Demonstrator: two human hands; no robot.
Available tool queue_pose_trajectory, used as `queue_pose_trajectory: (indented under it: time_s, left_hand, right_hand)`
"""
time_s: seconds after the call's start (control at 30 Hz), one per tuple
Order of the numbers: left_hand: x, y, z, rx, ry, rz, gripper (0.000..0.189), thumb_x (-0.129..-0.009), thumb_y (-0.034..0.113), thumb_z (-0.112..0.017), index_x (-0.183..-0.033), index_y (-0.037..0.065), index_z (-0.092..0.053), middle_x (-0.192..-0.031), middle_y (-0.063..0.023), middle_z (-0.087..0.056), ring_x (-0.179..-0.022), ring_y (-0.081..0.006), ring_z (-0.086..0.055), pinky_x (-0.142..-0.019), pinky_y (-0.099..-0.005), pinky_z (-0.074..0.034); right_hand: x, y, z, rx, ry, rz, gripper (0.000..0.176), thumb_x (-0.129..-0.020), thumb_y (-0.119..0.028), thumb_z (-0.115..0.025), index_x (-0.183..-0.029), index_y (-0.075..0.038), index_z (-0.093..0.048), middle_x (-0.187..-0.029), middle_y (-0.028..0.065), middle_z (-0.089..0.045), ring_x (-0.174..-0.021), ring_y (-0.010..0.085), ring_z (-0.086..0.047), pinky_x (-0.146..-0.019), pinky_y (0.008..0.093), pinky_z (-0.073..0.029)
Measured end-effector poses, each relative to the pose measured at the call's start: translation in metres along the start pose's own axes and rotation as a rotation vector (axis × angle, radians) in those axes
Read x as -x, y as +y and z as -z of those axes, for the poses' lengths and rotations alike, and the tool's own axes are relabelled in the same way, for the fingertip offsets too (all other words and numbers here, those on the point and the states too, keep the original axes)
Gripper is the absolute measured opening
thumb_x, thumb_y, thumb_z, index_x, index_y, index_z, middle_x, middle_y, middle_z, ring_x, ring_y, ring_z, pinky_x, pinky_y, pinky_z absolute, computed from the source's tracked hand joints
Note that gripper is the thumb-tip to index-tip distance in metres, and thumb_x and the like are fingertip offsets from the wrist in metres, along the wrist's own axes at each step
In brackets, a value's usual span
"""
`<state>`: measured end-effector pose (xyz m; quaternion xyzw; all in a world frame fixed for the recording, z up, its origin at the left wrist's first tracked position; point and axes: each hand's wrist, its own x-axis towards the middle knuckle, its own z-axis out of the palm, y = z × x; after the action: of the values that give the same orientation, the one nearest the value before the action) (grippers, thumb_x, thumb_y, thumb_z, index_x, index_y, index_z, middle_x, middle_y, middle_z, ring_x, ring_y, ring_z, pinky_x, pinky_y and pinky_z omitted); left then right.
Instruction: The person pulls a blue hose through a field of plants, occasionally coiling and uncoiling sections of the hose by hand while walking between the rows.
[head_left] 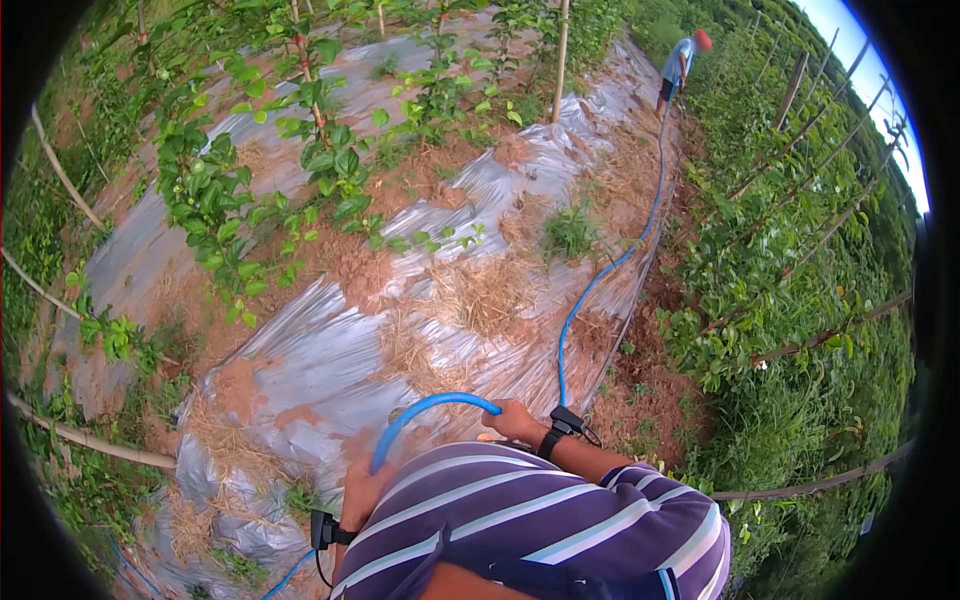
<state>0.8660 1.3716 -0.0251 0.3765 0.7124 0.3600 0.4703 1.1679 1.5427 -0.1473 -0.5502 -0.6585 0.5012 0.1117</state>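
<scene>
A blue hose (440,399) arcs between my two hands in front of the striped shirt. My left hand (366,490) is wrapped round the hose at the lower left, with a black device on its wrist. Farther right, my right hand (514,421) grips the hose too, and a similar black device sits on that wrist. Past my right hand the hose runs up the plastic-covered row toward a person in the distance. Another stretch of blue hose shows below my left hand.
A person (680,68) in a blue top and red headwear bends over at the far end of the row. Silver plastic sheeting (320,355) with straw (480,292) covers the ground. Leafy plants (335,165) on stakes stand left; dense greenery (790,290) and poles line the right.
</scene>
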Motion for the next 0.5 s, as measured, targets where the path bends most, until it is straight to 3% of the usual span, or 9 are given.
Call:
queue_pose_trajectory:
  time_s: [0.13, 0.5]
  left_hand:
    - [0.0014, 0.0031, 0.0001, 0.013, 0.001, 0.006, 0.025, -0.087, 0.023, -0.072, -0.089, -0.001, -0.067, -0.071, -0.0045, -0.063, -0.065, -0.0121, -0.056, -0.060, -0.0315, -0.045]
    - [0.0007, 0.0057, 0.0002, -0.002, -0.001, -0.002, 0.023, -0.087, 0.022, -0.072, -0.089, -0.001, -0.067, -0.071, -0.0031, -0.063, -0.065, -0.0112, -0.055, -0.060, -0.0312, -0.045]
  right_hand:
    - [0.0025, -0.0054, 0.0031, 0.012, 0.005, 0.013, 0.022, -0.079, -0.027, -0.068, -0.088, -0.007, -0.071, -0.082, 0.0187, -0.070, -0.077, 0.0354, -0.067, -0.073, 0.0432, -0.052]
    - [0.0046, -0.0110, 0.0054, 0.031, 0.000, 0.055, 0.021, -0.079, -0.027, -0.068, -0.087, -0.007, -0.071, -0.082, 0.0186, -0.069, -0.078, 0.0357, -0.067, -0.073, 0.0442, -0.051]
